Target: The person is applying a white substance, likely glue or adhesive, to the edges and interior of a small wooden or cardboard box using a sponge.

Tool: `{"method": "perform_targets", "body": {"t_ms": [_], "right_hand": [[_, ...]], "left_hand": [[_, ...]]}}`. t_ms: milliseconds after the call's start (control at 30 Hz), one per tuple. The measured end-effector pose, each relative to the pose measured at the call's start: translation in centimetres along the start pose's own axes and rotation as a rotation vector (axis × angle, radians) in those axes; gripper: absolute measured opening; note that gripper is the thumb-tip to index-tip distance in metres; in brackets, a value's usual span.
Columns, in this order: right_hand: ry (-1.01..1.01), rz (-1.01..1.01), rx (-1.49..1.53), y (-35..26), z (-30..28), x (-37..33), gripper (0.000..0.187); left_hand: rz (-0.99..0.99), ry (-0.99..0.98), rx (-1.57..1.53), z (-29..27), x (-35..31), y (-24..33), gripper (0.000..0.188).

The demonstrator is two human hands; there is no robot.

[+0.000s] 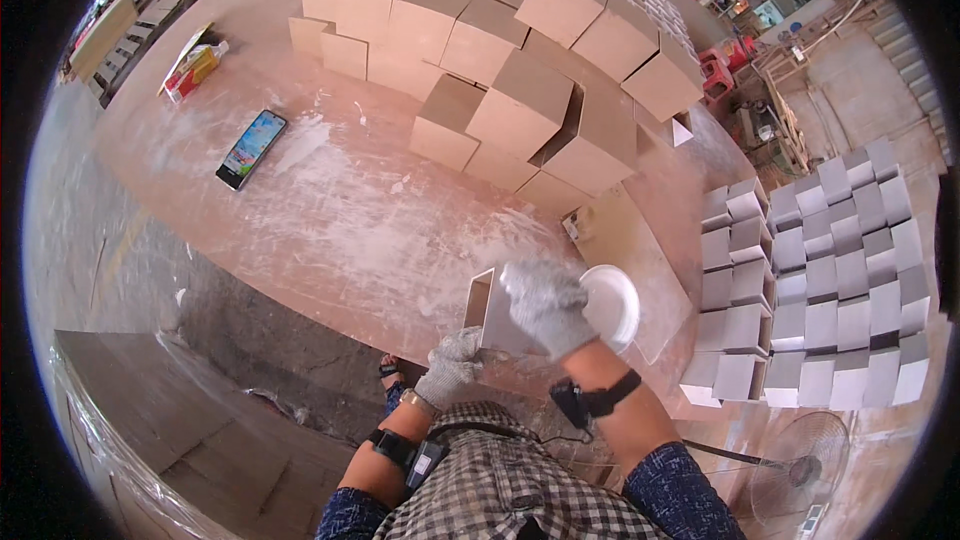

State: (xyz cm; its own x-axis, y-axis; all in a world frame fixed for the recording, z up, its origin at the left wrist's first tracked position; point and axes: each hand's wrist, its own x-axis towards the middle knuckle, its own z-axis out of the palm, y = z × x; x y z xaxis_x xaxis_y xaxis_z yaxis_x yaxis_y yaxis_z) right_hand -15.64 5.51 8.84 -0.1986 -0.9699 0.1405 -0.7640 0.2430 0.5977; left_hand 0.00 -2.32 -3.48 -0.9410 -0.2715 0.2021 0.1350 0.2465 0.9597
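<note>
A small open-ended box (pixel 477 300) with a pale grey-white face stands at the table's near edge, its brown inside showing at the left. My left hand (pixel 453 362), in a grey knitted glove, grips the box's near lower corner. Over the box's right part is my gloved right hand (pixel 545 302), its fingers curled together; whatever they hold is hidden. Just right of that hand sits a round white tub (pixel 612 305), partly covered by it. The tub rests by a tan flat board (pixel 645 270).
Stacked brown boxes (pixel 520 100) fill the table's far side. Rows of grey-white boxes (pixel 835 280) stand at the right, near a floor fan (pixel 800 470). A phone (pixel 251 149) and a red-yellow carton (pixel 195 70) lie left on the dusty table (pixel 350 230). Plastic-wrapped cardboard (pixel 200 440) is at lower left.
</note>
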Motion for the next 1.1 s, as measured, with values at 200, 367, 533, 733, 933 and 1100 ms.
{"method": "perform_targets", "body": {"t_ms": [200, 367, 533, 733, 933, 1100], "right_hand": [[-0.162, 0.047, 0.441, -2.1, -4.6, -3.5, 0.008], [-0.272, 0.119, 0.604, 0.7, -1.9, -2.8, 0.008], [-0.063, 0.132, 0.513, 1.7, 0.8, -3.4, 0.01], [-0.389, 0.151, 0.643, -0.6, -3.9, -6.0, 0.01], [-0.362, 0.264, 0.529, 4.0, 0.9, -1.7, 0.012], [-0.271, 0.078, 0.593, -2.0, -6.1, -6.2, 0.008]], "left_hand": [[-0.193, -0.07, 0.062, -0.5, -1.2, -0.6, 0.05], [-0.115, -0.038, 0.003, -0.8, -0.7, 0.5, 0.046], [-0.053, -0.053, -0.074, -0.4, -0.1, 0.1, 0.043], [-0.041, 0.097, 0.086, -0.2, -1.5, -1.2, 0.032], [-0.174, -0.042, 0.108, -0.2, 0.2, 1.3, 0.04], [-0.122, 0.041, -0.06, -0.2, -0.9, 0.3, 0.031]]}}
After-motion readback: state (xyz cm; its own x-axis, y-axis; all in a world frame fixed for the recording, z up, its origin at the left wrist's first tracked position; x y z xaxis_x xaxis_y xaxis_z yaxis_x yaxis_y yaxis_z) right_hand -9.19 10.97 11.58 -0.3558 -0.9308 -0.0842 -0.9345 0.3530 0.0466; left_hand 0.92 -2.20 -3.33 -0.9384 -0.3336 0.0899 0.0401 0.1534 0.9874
